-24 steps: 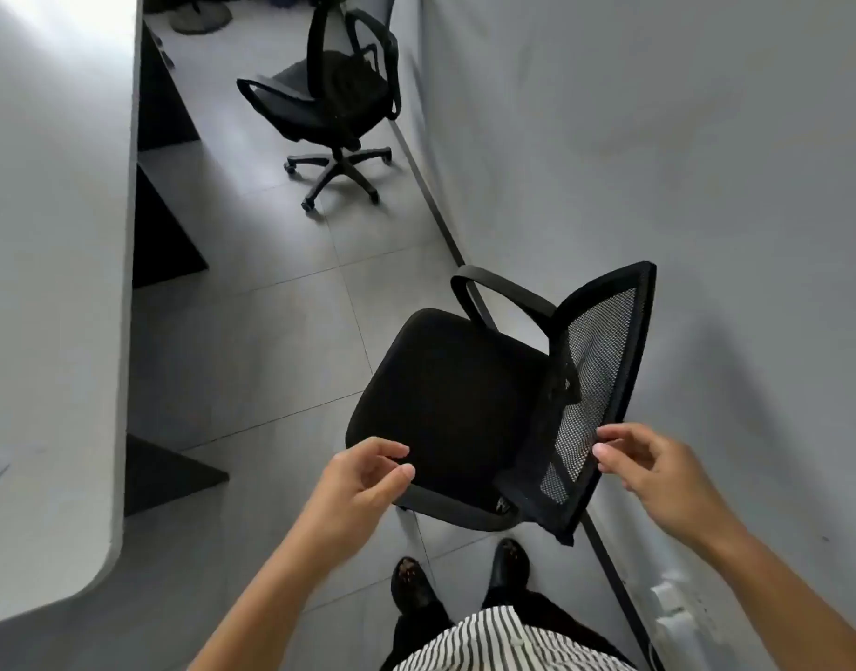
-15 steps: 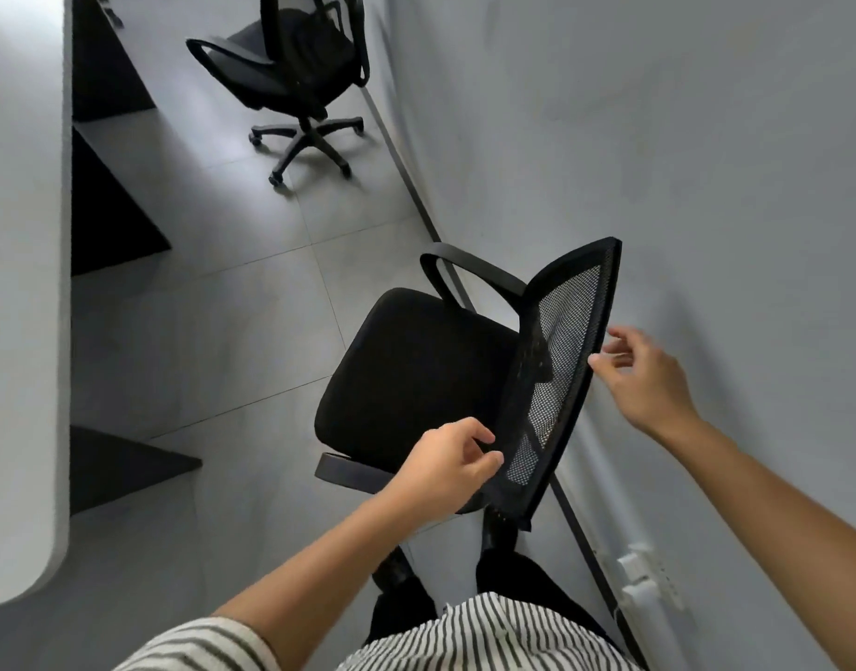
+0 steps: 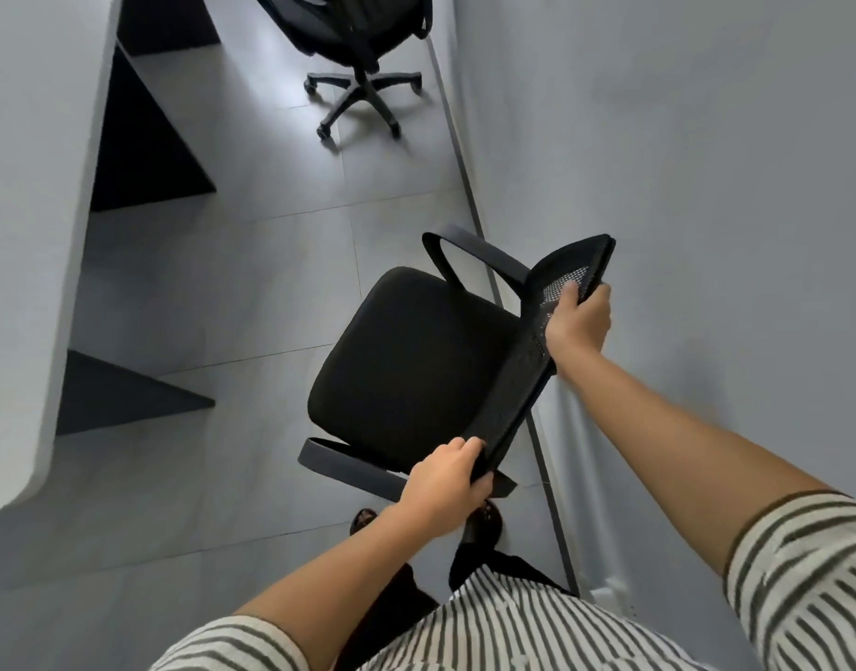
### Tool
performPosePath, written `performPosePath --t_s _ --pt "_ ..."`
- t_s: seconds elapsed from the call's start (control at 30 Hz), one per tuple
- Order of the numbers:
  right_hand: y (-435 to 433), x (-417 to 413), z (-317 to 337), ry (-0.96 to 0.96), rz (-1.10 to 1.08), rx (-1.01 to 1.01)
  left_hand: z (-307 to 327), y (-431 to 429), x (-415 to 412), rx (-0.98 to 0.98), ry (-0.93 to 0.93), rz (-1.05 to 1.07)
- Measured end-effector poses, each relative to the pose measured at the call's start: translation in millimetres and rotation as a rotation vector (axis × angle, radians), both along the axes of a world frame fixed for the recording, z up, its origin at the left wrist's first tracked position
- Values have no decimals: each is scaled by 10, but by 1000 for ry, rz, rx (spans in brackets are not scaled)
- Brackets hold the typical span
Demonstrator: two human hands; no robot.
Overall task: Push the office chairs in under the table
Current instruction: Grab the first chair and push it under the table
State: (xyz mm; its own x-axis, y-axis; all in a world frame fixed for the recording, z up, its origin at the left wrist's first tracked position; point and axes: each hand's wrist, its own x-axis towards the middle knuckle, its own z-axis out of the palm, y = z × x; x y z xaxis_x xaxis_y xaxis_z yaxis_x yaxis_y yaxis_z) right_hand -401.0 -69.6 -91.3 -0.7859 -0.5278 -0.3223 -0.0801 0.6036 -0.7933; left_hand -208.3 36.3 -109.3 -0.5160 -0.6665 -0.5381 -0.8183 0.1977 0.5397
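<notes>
A black office chair (image 3: 411, 360) with a mesh backrest stands right in front of me, close to the grey wall, its seat facing the table. My left hand (image 3: 448, 486) grips the near end of the backrest's top edge. My right hand (image 3: 578, 322) grips the far end of that edge. The white table (image 3: 24, 234) runs along the left, with dark panels under it. A second black office chair (image 3: 353, 36) stands farther ahead on its wheeled base, out from the table and partly cut off by the top of the view.
The grey wall (image 3: 682, 186) with a dark baseboard runs along the right, just behind the near chair. Grey tiled floor (image 3: 232, 293) lies between the chair and the table. My shoes (image 3: 481, 523) stand right behind the chair.
Both hands were apart from the backrest, fingers open; they have now closed on its top edge, left at the near end, right at the far end. The view has shifted rightwards.
</notes>
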Motion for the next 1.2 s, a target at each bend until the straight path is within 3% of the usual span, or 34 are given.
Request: performPosePath --t_s 0.23,0.87,1.2 --pt "-472 26 38 -2 59 -20 32 -361 -10 -89 -11 -6" --pt "-1831 712 -65 -14 99 -2 29 -1874 961 -228 32 -140" --pt "-2754 756 -84 -79 243 -38 -34 -2560 978 -284 -26 8"
